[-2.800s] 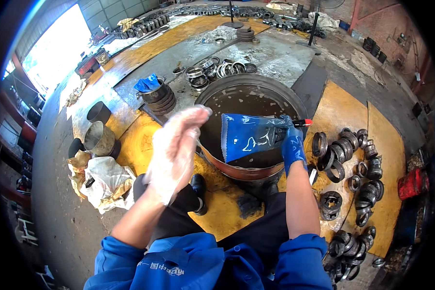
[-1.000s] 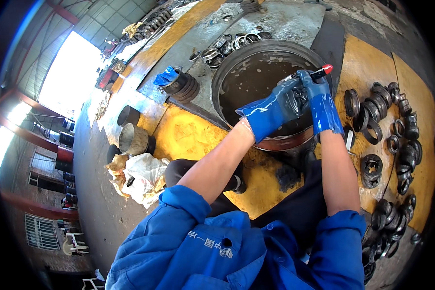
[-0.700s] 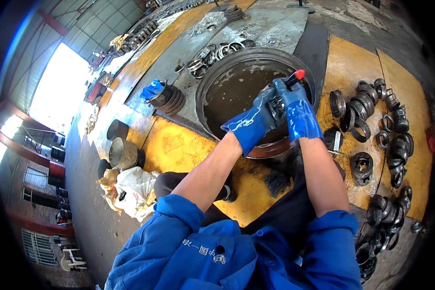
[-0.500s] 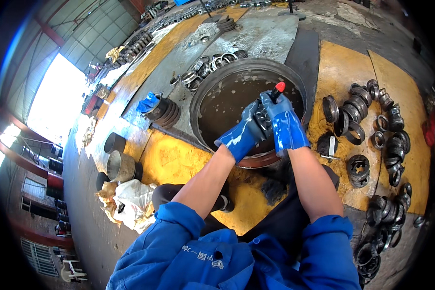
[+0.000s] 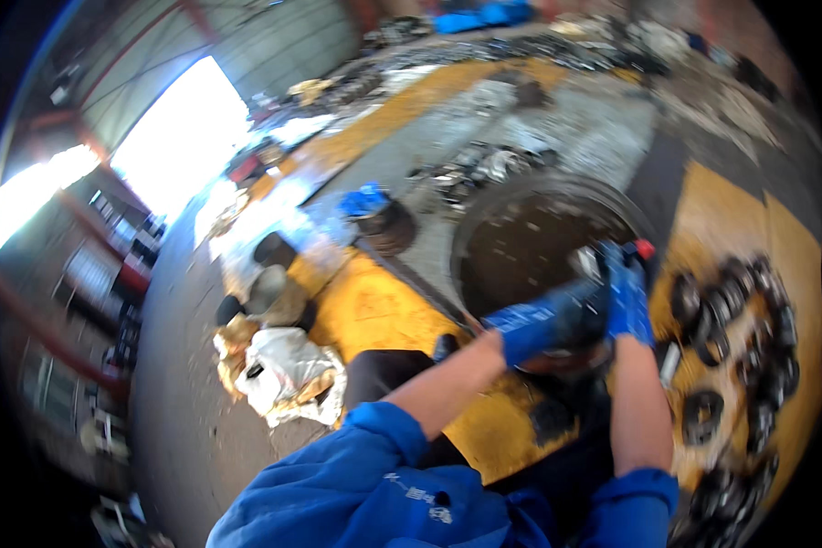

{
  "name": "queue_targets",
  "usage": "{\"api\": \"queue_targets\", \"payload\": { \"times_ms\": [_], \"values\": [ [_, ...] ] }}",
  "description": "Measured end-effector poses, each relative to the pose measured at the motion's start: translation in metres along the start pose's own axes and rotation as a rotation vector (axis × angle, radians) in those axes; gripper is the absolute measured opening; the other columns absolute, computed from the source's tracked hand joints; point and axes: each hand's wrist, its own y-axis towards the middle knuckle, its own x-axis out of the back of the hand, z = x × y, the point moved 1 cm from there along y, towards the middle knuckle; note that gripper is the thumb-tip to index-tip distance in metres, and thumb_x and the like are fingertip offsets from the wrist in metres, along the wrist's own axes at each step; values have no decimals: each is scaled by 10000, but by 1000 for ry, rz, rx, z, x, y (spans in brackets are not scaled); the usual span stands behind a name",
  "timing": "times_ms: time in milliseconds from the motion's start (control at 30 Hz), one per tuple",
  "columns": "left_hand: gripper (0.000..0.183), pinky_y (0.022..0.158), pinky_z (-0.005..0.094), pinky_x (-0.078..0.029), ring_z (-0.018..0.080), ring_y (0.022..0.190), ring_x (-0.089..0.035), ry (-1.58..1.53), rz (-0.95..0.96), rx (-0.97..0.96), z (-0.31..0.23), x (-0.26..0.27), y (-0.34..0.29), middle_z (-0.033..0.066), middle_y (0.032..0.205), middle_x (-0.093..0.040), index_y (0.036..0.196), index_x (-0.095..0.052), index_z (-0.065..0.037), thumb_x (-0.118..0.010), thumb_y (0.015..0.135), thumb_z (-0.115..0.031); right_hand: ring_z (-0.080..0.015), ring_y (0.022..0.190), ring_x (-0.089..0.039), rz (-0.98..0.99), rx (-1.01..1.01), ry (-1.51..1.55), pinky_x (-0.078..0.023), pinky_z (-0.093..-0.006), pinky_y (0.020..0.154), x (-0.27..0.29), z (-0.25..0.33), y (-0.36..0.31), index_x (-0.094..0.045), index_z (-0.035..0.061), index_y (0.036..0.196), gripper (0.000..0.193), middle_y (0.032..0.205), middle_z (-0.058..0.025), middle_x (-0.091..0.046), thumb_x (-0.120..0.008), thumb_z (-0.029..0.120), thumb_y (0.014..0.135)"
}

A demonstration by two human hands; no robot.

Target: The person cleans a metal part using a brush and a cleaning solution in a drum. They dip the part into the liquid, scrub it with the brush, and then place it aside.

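Note:
Both my hands wear blue gloves, partly smeared by motion, over the near right side of a large round tub [image 5: 459,245] of murky brown liquid. My right hand [image 5: 626,297] is closed around a tool with a red-ended black handle [image 5: 645,248]; its working end is hidden. Close beside it, my left hand [image 5: 557,318] is closed, and a shiny metal part [image 5: 587,263] shows at its fingers. The blur hides that part's full shape.
Metal rings [image 5: 721,306] lie in rows on the yellow sheet at right, and more rings [image 5: 484,169] pile behind the tub. A dark container with a blue cloth [image 5: 365,201] stands left of it. A white bag [image 5: 288,370] and a metal pot [image 5: 274,294] sit at left.
The view has swung, so the tub and the other things appear farther right and lower. My hands stay together over the tub, now lower near its right rim. A shiny metal part now shows.

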Motion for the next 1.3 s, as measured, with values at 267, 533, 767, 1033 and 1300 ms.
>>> {"api": "queue_targets", "payload": {
  "times_ms": [267, 533, 767, 1033, 1300],
  "values": [
    [519, 1189, 365, -357, 248, 1381, -472, -559, -82, 111, 8, -31, -32, 137, 1517, -482, 1539, -361, -21, -291, 1103, -294, -165, 939, -689, 79, 14, 3, -564, -330, 876, 21, -112, 85, -708, 14, 1167, 249, 1065, -61, -736, -654, 200, 1010],
    [455, 1107, 341, -453, 201, 1289, -550, -237, 277, -17, -3, 45, 3, 136, 1459, -542, 1485, -448, -15, -462, 1034, -78, -174, 1029, -673, 156, 184, -214, -526, -329, 952, -5, -81, 53, -702, 18, 1202, 303, 1138, -88, -725, -647, 242, 1006],
    [774, 1086, 334, -455, 192, 1253, -581, 871, 64, -519, -37, 116, 44, 96, 1371, -623, 1489, -459, -23, -815, 814, -154, -165, 883, -675, 97, -1, 4, -539, -299, 786, -18, -82, 47, -716, 2, 1167, 305, 1015, -72, -733, -669, 243, 985],
    [626, 1026, 452, -482, 359, 1198, -622, 2164, -719, -503, -32, 53, 29, 161, 1278, -666, 1321, -604, -116, -780, 781, -380, -166, 844, -673, 71, -62, -462, -534, -317, 734, 3, -92, 50, -705, 3, 1171, 371, 1015, -73, -737, -635, 329, 1007],
    [574, 943, 416, -532, 341, 1107, -671, 2190, -616, -500, -57, 90, 30, 150, 1150, -719, 1230, -669, -152, -840, 703, -301, -159, 805, -676, 303, -15, -215, -540, -325, 765, -7, -117, 63, -731, -22, 1077, 392, 911, -76, -746, -708, 347, 945]
  ]
}}
